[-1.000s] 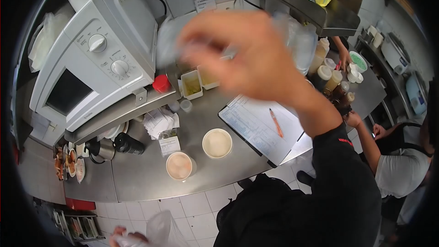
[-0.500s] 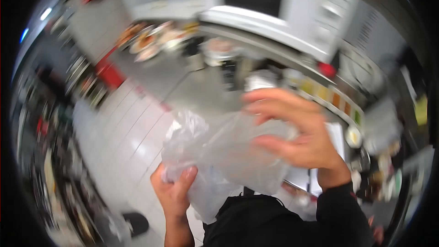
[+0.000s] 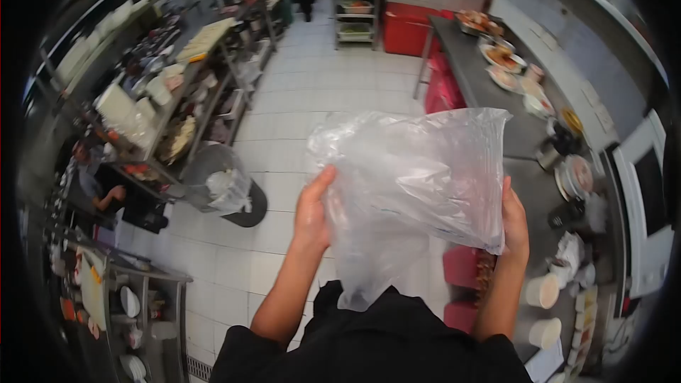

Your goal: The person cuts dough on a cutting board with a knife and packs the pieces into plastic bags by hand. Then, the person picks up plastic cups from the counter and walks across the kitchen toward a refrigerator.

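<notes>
A clear, crinkled plastic bag (image 3: 418,177) is spread out in front of my body between my two hands. My left hand (image 3: 313,214) grips its left side, with the thumb up on the near face and the other fingers hidden behind the film. At the bag's right edge is my right hand (image 3: 516,221), closed on the film; most of its fingers are covered by the plastic. Nothing shows inside the bag, and its lower left part hangs down in front of my black clothing.
On the right, a steel counter (image 3: 477,71) carries plates of food, white tubs (image 3: 543,291) and a microwave (image 3: 649,191). A lined bin (image 3: 225,188) stands on the tiled floor at left, beside loaded shelves. People are at the far back and far left.
My view has swung from the counter and microwave toward the aisle. My right hand, apart from the bag's edge and blurred before, now holds its right side; the bag is spread wider.
</notes>
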The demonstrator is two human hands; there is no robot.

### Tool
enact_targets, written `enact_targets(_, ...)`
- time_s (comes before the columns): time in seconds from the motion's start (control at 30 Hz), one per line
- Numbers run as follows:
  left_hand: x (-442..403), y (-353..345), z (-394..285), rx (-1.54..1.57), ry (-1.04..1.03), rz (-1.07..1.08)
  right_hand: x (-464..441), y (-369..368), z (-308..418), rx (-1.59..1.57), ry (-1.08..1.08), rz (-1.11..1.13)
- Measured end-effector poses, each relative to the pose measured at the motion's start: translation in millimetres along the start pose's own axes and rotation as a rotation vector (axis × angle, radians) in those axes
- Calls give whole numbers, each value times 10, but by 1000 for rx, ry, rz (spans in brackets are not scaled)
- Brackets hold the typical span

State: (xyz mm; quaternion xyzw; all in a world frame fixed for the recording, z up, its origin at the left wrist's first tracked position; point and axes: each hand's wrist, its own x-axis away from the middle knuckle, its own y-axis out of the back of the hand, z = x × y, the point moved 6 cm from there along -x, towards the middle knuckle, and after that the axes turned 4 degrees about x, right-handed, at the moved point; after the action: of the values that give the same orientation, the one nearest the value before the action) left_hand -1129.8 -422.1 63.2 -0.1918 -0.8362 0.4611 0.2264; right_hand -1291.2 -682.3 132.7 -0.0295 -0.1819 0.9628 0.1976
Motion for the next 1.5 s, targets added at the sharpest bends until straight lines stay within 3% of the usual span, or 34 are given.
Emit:
enact_targets(0.13,-156,351,-470,-97,-137,-106,-539,-640,-364,170,61,189)
enact_targets(0.4,-841,1126,-1051,-212,-220,-311,-1817,-789,-958,396,-62,23)
enact_targets(0.5,-1038,1580,-1529,-284,-432,-566,-2518,-976,-996,512,-3,103)
enact_targets(0.57,-1043,1769,-2011,-208,-585,-671,-3165,-1112,-1004,613,149,55)
enact_targets(0.63,-874,2051,-2433,-192,-737,-809,-4006,-1136,-1197,692,92,224)
enact_targets(0.7,-660,2241,-2820,-211,-911,-937,-4561,-1536,-1381,745,105,330)
enact_targets(0.8,-203,2496,-3154,-318,-1101,-1119,-5027,-2716,-1638,803,176,455)
enact_targets(0.9,126,2706,-3129,-67,-1220,-1286,-5377,-3697,-2132,839,267,602)
enact_targets(1.0,135,2854,-3126,158,-1419,-1258,-5489,-4517,-2526,888,211,769)
enact_targets(1.13,-127,3107,-3429,398,-1476,-1225,-5691,-5141,-3132,879,374,942)
enact_targets(1.23,-515,3351,-3899,417,-1524,-1206,-5812,-5337,-3246,1135,305,1045)
enact_targets(1.3,-873,3547,-4318,379,-1524,-1162,-6071,-5264,-3411,1158,47,995)
enact_targets(1.33,-1058,3674,-4452,329,-1502,-1267,-6150,-5191,-3482,1169,-100,963)
enact_targets(1.4,-1532,3847,-4742,212,-1458,-1467,-6235,-5247,-3518,1178,-187,1009)
enact_targets(1.5,-2290,3482,-5163,52,-1297,-1441,-6255,-5460,-3612,1060,-361,1091)
